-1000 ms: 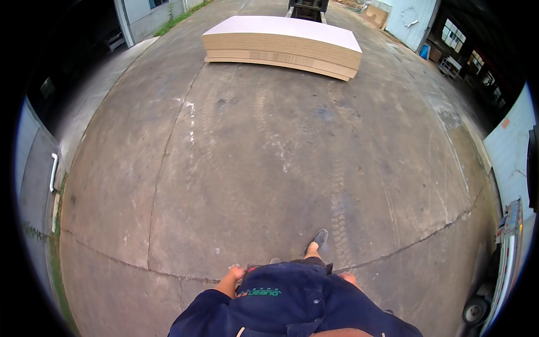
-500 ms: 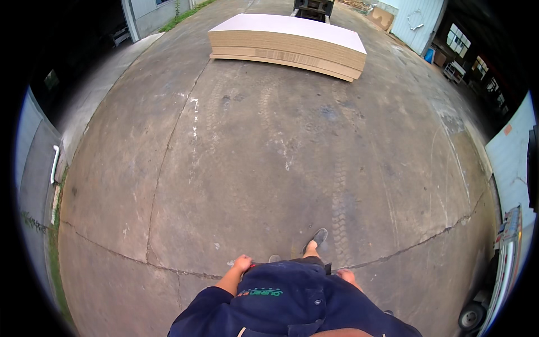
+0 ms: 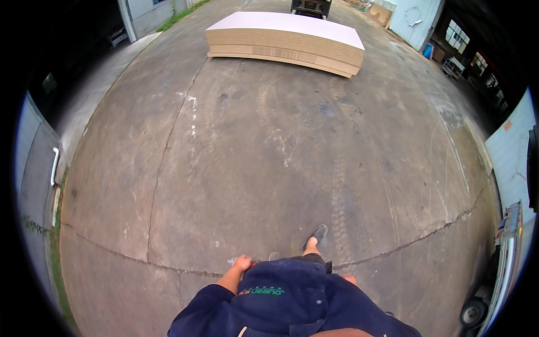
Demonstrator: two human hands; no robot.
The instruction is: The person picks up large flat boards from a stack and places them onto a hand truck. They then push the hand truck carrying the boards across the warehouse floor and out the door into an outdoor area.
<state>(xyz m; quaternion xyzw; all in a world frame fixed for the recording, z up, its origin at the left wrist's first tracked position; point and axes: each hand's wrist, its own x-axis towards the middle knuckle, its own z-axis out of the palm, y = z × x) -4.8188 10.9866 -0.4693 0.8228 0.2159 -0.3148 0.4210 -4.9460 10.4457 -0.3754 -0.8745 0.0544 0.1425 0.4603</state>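
My left hand [image 3: 242, 263] is low beside the hem of my dark blue jacket [image 3: 281, 292], fingers curled closed. A bit of red shows at its inner side, too small to name. On the other side, my right hand [image 3: 349, 278] hangs by my hip, mostly behind the jacket, its fingers hidden. Well ahead and out of reach is a thick stack of brown boards [image 3: 286, 48] with a pale pinkish-white top. It sits slightly askew, its right end nearer to me.
A dark vehicle [image 3: 310, 8], partly cut off, is behind the stack. Cracked concrete [image 3: 252, 185] with tyre marks lies between me and the boards. Open sheds flank the yard. At the lower right is a vehicle's wheel [image 3: 473, 312]; a white pipe [image 3: 54, 167] runs along the left wall.
The stack and the far yard around it appear slightly higher and farther left in the picture. My hands stay almost where they were; the right one shows a little less.
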